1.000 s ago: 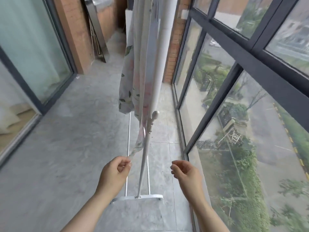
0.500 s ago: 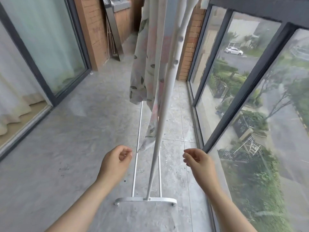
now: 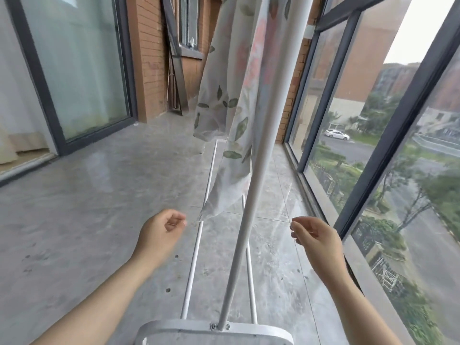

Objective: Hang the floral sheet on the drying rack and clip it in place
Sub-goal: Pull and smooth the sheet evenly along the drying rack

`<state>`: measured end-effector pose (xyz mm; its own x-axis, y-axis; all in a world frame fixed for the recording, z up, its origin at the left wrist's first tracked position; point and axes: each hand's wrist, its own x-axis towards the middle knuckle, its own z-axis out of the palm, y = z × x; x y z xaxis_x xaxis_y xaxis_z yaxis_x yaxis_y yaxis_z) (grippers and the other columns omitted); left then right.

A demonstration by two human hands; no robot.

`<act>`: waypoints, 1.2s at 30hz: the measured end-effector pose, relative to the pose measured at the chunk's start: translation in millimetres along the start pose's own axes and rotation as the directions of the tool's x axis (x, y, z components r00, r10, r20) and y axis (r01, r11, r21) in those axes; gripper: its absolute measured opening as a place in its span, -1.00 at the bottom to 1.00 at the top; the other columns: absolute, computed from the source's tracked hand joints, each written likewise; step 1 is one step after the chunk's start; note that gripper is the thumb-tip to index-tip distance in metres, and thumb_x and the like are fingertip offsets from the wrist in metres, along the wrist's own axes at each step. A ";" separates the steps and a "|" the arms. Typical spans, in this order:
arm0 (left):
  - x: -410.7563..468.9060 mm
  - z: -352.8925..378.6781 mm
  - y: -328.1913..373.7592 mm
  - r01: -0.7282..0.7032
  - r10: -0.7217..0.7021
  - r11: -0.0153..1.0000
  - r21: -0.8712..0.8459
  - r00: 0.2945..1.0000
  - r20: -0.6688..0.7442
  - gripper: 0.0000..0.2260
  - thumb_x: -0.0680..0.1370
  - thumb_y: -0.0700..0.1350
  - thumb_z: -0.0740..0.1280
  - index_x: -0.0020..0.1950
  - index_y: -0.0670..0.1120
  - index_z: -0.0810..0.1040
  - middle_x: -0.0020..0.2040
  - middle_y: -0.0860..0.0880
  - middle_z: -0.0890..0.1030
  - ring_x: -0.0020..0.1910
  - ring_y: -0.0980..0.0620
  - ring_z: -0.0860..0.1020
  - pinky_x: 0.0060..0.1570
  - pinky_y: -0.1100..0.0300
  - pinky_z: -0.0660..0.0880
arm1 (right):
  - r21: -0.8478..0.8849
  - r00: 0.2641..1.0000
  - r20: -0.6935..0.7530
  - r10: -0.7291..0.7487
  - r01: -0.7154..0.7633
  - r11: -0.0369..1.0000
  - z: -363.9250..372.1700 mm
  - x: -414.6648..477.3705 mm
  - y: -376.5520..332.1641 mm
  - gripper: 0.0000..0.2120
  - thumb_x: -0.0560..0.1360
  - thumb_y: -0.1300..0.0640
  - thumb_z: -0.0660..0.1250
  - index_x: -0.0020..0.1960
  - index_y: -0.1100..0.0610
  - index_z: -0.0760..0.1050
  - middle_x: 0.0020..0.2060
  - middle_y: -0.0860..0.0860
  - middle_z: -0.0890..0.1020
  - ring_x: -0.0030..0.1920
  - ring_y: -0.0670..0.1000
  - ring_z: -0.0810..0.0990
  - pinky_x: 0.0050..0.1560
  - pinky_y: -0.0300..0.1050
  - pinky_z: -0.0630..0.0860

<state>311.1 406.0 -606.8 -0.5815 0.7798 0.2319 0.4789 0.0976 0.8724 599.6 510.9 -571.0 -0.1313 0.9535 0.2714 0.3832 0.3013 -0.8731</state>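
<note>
White sheer sheet with green leaf and pink flower print point(image 3: 231, 100) hangs over the white metal tube drying rack point(image 3: 249, 207), draped left of the slanted upright. Its bottom corner is just beside the left hand point(image 3: 159, 232), not touching. Left fingers are curled in, nothing visibly held. Right hand point(image 3: 316, 240) is right of the upright, fingers bent, thumb near index tip; cannot tell if it pinches anything. Grey stone-tile floor point(image 3: 99, 207) below.

Grey tiled floor point(image 3: 87, 195), brick wall point(image 3: 149, 58), windows point(image 3: 348, 145)
</note>
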 end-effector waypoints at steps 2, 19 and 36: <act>-3.5 0.7 -9.8 0.064 -0.064 0.998 -0.018 0.998 0.003 -0.89 0.50 -0.21 0.39 -0.15 0.00 0.60 -0.21 0.01 0.65 -0.15 -0.03 0.63 -0.08 0.15 0.53 | -0.036 1.000 0.017 0.014 -0.014 0.999 1.9 0.2 9.9 -0.89 0.50 0.16 0.39 -0.16 -0.03 0.60 -0.26 -0.10 0.69 -0.20 -0.10 0.67 -0.05 0.02 0.62; 85.4 40.6 29.7 -0.116 0.115 0.992 0.053 0.993 0.021 -0.77 0.49 -0.09 0.43 0.09 -0.13 0.54 0.03 0.04 0.57 -0.16 0.05 0.57 -0.15 0.23 0.41 | -0.122 0.983 0.098 -0.155 0.166 0.979 62.5 87.8 -7.3 -0.79 0.51 0.02 0.38 0.11 0.06 0.58 0.09 -0.08 0.62 0.10 -0.09 0.53 0.03 -0.20 0.41; 132.4 68.6 43.3 -0.165 0.169 0.986 -0.039 0.933 0.318 -0.72 0.55 -0.11 0.33 0.26 -0.02 0.57 0.28 0.06 0.56 0.11 -0.02 0.61 0.16 0.02 0.55 | -0.078 0.968 0.125 -0.220 0.230 0.970 72.0 105.6 -9.7 -0.62 0.50 0.06 0.33 0.32 0.05 0.53 0.24 -0.12 0.59 0.09 -0.07 0.61 0.21 -0.07 0.53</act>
<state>300.0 555.9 -567.8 -0.2523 0.9407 0.2265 0.5419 -0.0566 0.8385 516.1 607.9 -563.1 -0.3251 0.8551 0.4039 0.4126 0.5125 -0.7530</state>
